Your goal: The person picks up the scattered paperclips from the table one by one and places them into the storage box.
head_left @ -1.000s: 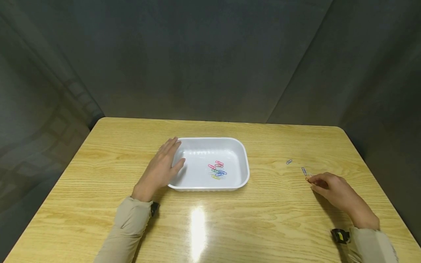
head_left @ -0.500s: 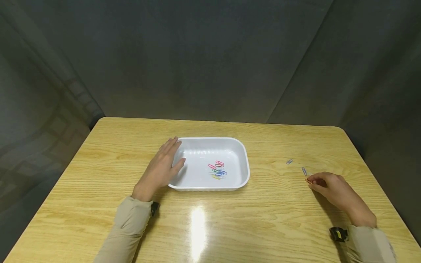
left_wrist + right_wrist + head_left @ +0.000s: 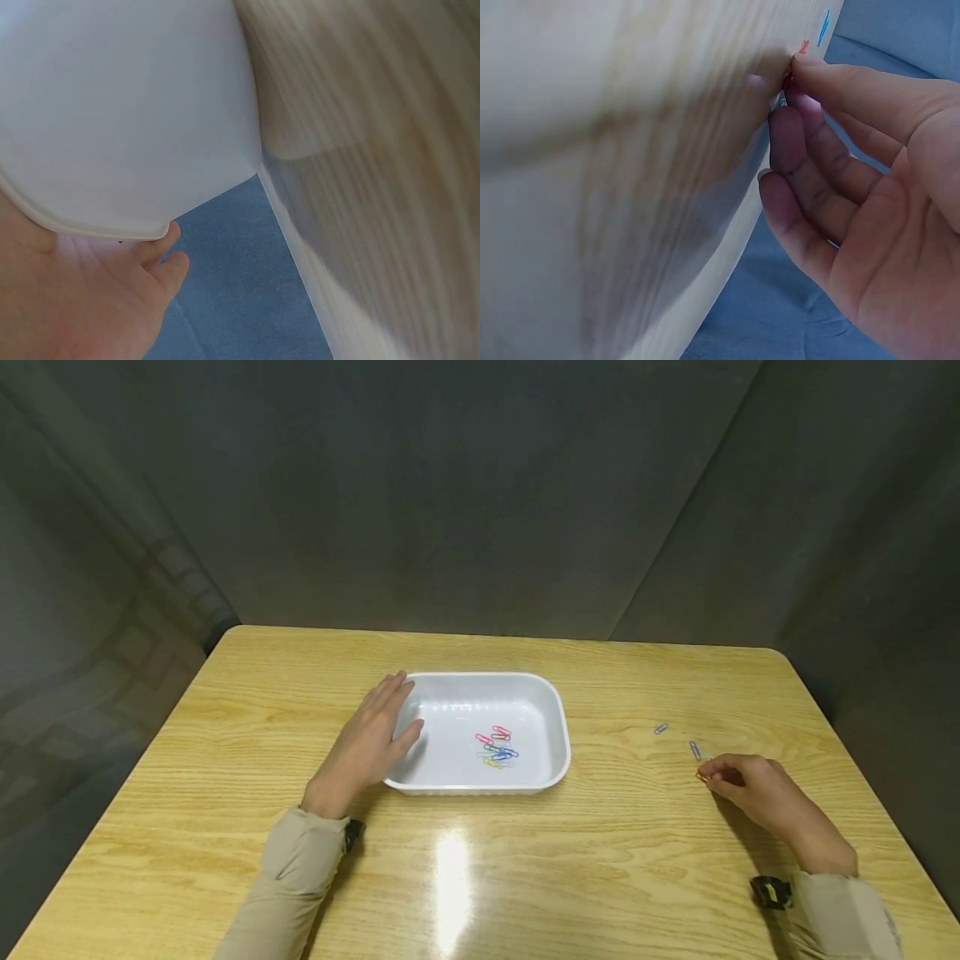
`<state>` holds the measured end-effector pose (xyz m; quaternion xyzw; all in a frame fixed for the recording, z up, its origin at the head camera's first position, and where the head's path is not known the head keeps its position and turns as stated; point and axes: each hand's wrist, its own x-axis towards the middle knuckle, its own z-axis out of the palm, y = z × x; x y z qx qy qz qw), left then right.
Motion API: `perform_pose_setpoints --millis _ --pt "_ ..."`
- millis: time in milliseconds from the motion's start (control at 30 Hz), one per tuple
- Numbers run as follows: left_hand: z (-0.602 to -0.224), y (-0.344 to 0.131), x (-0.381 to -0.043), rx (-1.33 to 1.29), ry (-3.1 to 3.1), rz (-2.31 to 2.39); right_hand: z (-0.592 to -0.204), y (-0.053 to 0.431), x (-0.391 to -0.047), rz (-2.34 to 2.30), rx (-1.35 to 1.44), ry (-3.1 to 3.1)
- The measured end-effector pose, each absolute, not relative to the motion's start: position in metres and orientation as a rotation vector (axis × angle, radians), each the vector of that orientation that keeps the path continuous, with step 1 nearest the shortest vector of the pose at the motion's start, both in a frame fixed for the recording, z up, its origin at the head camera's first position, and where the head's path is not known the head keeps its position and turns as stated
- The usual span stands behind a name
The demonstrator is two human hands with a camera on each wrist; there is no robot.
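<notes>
My left hand (image 3: 365, 745) rests along the left rim of a white plastic tray (image 3: 551, 781), its fingers extended and thumb over the inside. In the left wrist view, the hand (image 3: 90, 292) touches the tray's edge (image 3: 97, 230). Over at the right of the table, my right hand (image 3: 765, 802) pinches a red paper clip (image 3: 701, 775) between thumb and forefinger, close to the tabletop. The right wrist view shows that red clip (image 3: 803, 48) poking past the thumb tip; the fingertips cover the rest of it.
Several paper clips (image 3: 501, 754) in pink, red, green, blue and yellow lie inside the tray. Two blue paper clips, one nearer (image 3: 695, 751) and one farther left (image 3: 661, 728), lie just beyond my right hand. Grey cloth (image 3: 495, 510) hangs behind the wooden table (image 3: 585, 877).
My right thumb and forefinger have closed in on the red paper clip and drawn slightly left. My left hand keeps its place on the tray.
</notes>
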<state>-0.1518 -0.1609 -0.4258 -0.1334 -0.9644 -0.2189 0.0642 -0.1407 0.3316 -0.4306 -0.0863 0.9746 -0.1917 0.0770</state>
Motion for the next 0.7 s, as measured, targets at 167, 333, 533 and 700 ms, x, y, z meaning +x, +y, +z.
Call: perform_pose_setpoints --millis 167,333,533,700 --pt "-0.4257 -0.1608 -0.1519 -0.402 -2.917 -0.655 -0.4310 0.3318 -0.1404 -0.583 -0.262 2.911" --pt "-0.4257 -0.1612 -0.1519 -0.403 -2.918 -0.664 -0.4309 0.3322 -0.1403 -0.579 -0.267 2.920" --pt "-0.4256 -0.1608 -0.1516 -0.406 -2.914 -0.662 -0.4308 0.3313 -0.1393 -0.563 -0.227 2.925" --pt "-0.4251 -0.1608 -0.1515 -0.405 -2.917 -0.659 -0.4316 0.3301 -0.1389 -0.572 -0.242 2.920"
